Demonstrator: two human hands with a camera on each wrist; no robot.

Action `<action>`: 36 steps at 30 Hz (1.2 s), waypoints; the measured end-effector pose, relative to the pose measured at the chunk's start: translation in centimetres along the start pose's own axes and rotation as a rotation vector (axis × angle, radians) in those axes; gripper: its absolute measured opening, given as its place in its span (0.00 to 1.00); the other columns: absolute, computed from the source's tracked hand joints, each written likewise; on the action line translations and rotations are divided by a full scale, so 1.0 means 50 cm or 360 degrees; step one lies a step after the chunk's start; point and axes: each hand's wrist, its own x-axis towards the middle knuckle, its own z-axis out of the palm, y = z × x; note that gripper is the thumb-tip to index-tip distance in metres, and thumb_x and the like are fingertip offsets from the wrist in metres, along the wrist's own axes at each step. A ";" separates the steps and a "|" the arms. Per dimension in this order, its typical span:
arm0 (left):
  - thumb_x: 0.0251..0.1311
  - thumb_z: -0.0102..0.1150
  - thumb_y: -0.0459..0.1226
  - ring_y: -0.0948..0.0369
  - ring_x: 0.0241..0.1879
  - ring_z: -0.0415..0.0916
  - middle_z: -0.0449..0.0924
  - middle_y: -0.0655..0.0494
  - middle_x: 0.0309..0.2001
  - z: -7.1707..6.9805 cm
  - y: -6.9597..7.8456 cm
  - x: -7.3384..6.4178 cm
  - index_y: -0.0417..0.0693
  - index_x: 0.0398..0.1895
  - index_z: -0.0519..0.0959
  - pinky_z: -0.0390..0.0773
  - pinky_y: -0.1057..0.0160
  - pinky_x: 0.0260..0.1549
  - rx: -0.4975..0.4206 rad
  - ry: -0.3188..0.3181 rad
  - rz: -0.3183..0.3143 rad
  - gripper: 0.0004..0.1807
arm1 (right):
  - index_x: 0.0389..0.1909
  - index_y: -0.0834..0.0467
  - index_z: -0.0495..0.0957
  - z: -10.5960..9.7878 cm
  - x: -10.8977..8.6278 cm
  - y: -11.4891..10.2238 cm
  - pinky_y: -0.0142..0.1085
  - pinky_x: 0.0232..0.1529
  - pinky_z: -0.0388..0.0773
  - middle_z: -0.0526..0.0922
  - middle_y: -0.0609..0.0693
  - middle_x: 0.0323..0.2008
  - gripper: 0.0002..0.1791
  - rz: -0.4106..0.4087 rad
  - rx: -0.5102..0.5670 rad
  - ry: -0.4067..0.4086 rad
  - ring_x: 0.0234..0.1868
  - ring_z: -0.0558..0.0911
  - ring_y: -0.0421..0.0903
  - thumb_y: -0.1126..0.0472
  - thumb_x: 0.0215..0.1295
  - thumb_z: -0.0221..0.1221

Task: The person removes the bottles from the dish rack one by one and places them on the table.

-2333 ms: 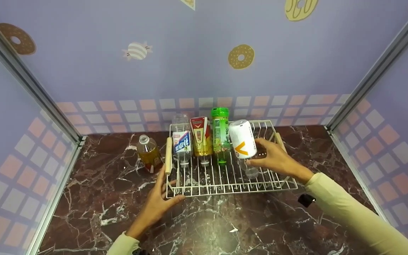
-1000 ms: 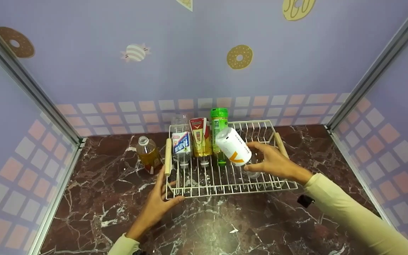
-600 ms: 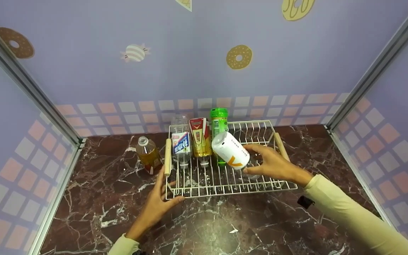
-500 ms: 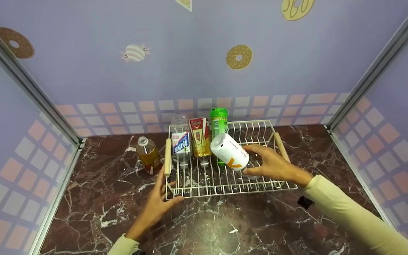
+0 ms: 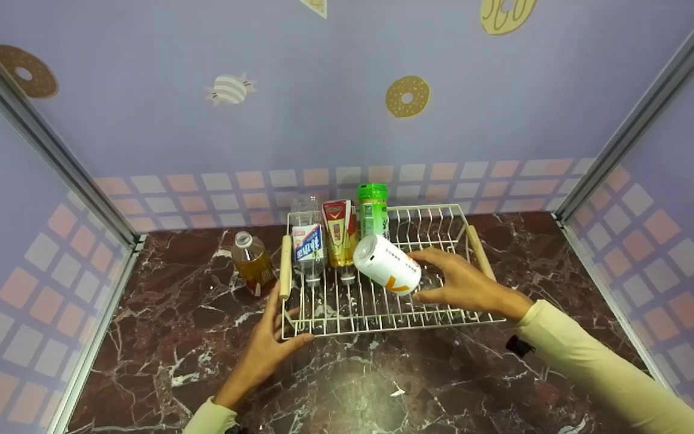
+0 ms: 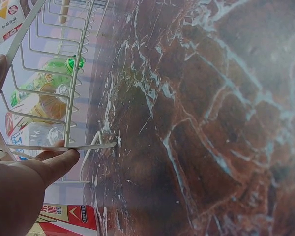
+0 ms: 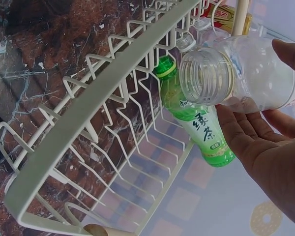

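On the table (image 5: 353, 386), near its back edge, grips the wire rack (image 7: 88, 105) by the front-left corner with the left hand (image 5: 262, 340), likely for steadiness; with the right hand (image 5: 464, 280), pinches the white-labelled bottle (image 5: 387, 265) above the rack, tilted, mouth uncovered.

Green bottle (image 5: 373, 210) partly hidden behind white bottle (image 5: 387, 265), right sleeve (image 5: 600, 364) cut off below

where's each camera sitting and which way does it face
Head: on the head, facing forward and down at the rack; left hand and right hand show.
Left wrist: worn there, facing the rack and marble surface; left hand shows.
Right wrist: worn there, facing the held bottle; right hand shows.
Both wrist views share rack and green bottle.
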 end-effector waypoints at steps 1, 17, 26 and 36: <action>0.59 0.82 0.33 0.30 0.78 0.63 0.35 0.27 0.87 0.000 0.000 0.000 0.52 0.93 0.36 0.66 0.35 0.76 -0.0005 0.0000 0.0002 0.71 | 0.75 0.67 0.74 0.000 0.000 -0.001 0.67 0.74 0.75 0.82 0.64 0.69 0.44 0.0003 -0.0008 -0.0004 0.69 0.80 0.64 0.63 0.57 0.81; 0.59 0.82 0.32 0.31 0.78 0.64 0.34 0.29 0.88 -0.001 0.005 0.003 0.53 0.93 0.37 0.67 0.36 0.76 -0.0010 0.0000 -0.0002 0.71 | 0.74 0.65 0.75 0.007 0.000 -0.022 0.61 0.71 0.80 0.85 0.58 0.64 0.44 -0.0051 -0.0034 -0.0050 0.65 0.83 0.59 0.60 0.59 0.82; 0.60 0.81 0.29 0.32 0.79 0.64 0.33 0.31 0.89 -0.002 0.005 0.004 0.53 0.93 0.37 0.70 0.37 0.74 -0.0018 -0.0009 0.0008 0.70 | 0.73 0.63 0.77 0.015 0.000 -0.032 0.60 0.67 0.84 0.86 0.56 0.61 0.42 -0.0094 -0.0058 -0.0055 0.61 0.84 0.56 0.61 0.58 0.82; 0.60 0.81 0.31 0.31 0.79 0.63 0.32 0.32 0.89 -0.002 0.004 0.002 0.55 0.93 0.37 0.72 0.37 0.73 -0.0047 -0.0024 -0.0008 0.71 | 0.73 0.63 0.77 0.022 -0.006 -0.037 0.57 0.67 0.84 0.85 0.57 0.62 0.41 -0.0132 -0.0101 -0.0080 0.62 0.83 0.56 0.65 0.57 0.81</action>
